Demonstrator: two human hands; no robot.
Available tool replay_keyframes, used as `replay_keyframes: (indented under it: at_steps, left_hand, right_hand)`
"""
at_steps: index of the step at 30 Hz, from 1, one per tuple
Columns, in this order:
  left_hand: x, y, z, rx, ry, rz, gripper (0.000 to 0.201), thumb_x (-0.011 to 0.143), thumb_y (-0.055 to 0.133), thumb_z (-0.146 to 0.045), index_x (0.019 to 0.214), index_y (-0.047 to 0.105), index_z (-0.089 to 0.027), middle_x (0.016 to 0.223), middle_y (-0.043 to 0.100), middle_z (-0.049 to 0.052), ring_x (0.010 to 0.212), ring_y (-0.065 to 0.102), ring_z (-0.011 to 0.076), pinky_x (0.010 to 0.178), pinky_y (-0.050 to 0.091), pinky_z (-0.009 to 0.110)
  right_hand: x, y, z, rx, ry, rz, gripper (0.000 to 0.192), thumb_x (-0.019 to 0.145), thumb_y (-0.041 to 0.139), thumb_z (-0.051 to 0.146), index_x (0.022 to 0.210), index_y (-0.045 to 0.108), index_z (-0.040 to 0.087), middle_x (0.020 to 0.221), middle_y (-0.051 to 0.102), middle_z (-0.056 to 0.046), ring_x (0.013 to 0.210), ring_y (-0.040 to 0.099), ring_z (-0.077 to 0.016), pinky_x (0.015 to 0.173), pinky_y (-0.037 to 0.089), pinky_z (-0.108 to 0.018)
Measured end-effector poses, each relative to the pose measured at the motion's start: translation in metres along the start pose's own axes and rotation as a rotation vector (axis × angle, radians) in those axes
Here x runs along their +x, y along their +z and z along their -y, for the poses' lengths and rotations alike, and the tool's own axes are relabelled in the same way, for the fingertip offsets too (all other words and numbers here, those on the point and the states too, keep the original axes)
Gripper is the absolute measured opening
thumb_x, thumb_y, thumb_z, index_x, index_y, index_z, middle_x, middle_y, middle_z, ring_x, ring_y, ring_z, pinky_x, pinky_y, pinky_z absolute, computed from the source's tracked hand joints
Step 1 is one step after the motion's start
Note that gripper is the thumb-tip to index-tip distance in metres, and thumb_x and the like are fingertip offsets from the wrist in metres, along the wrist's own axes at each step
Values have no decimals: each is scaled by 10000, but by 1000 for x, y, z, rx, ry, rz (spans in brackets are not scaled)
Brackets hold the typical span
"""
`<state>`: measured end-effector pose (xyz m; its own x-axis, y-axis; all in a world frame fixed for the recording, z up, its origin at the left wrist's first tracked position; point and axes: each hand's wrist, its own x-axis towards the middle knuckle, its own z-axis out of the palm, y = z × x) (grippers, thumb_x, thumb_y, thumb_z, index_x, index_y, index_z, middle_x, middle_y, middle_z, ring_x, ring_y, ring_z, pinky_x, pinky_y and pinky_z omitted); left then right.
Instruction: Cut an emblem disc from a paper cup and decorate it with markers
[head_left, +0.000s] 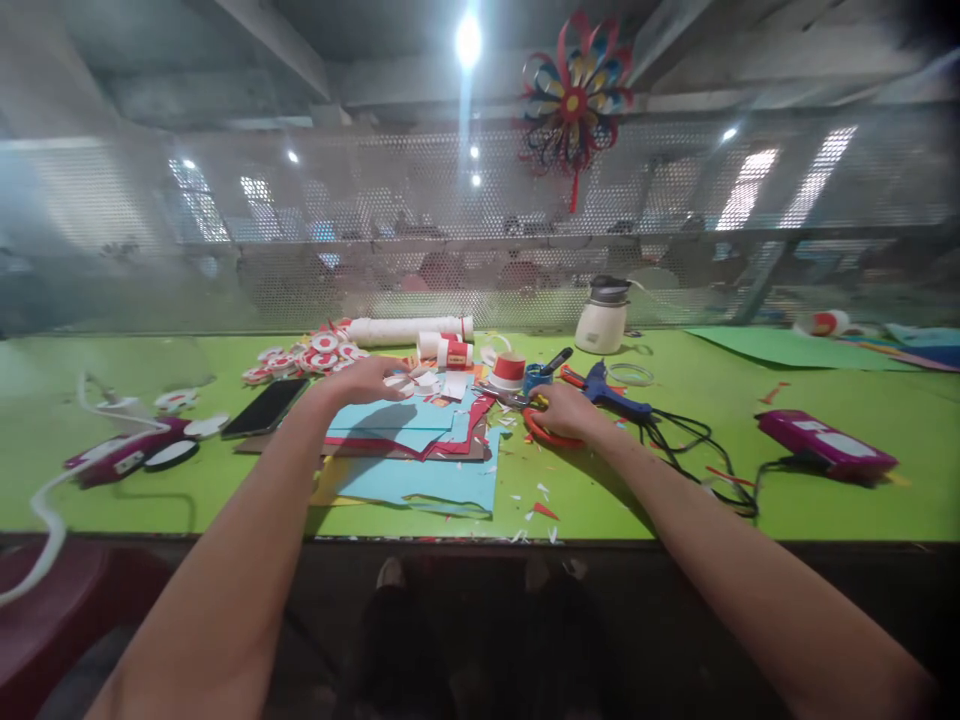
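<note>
My left hand [366,381] reaches over white paper scraps [426,384], its fingers stretched out and apart. Whether a fingertip touches a scrap I cannot tell. Below it, light blue paper sheets [397,418] lie stacked over red and brown ones. My right hand [561,410] is closed at the orange handles of a pair of scissors [546,432], whose metal blades point left. Just behind that hand stand a blue pot [536,378] with a black-handled tool in it and a red-and-white paper roll [508,371]. A blue glue gun [619,397] lies to its right.
Red-and-white paper rings [319,352] are heaped at the back left, beside a long white roll [409,330]. A phone [268,408] and a purple power strip [131,450] lie left. Right are black cables [694,440], another purple power strip [825,445] and a white jug [602,318].
</note>
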<state>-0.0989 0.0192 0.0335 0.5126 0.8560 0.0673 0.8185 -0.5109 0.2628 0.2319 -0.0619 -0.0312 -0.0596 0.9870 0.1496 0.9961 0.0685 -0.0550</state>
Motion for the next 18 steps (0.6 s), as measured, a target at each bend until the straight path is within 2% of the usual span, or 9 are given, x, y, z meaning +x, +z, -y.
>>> replay_keyframes:
  at_steps: [3,6,10,15,18]
  left_hand:
    - [-1,-2,20,30,-57,19,576,601,660,-367,1145,678,-181,1225,666,102,1104,601,311,914,451,336]
    - [-3,6,38,28,-110,31,506,554,651,-362,1022,723,-184,1130,710,102,1036,630,315,872,473,337]
    - [-8,18,53,-38,-131,-13,541,532,625,-314,1050,717,-190,1113,717,85,1001,644,295,827,490,309]
    - [-11,29,58,-124,-128,-106,481,647,604,-347,1091,702,-191,879,747,32,858,676,261,718,501,293]
    - [-12,35,59,-137,-141,-168,434,762,610,-351,1147,660,-156,900,736,52,856,676,231,743,507,314]
  right_hand:
    - [0,0,-1,9,3,-2,307,934,572,322,1207,583,180,1235,597,-90,1043,614,-221,878,525,-435]
    - [0,1,-1,13,11,0,310,933,574,321,1208,582,178,1229,599,-90,1037,617,-220,870,529,-433]
    - [1,3,-2,14,10,-10,306,933,574,322,1203,585,178,1225,602,-89,1038,616,-220,873,527,-434]
    - [2,5,-4,22,9,-13,310,928,581,324,1200,588,174,1228,602,-90,1054,611,-226,891,516,-448]
    - [3,6,-5,25,7,-15,308,930,579,324,1199,589,177,1232,600,-90,1063,607,-227,899,511,-450]
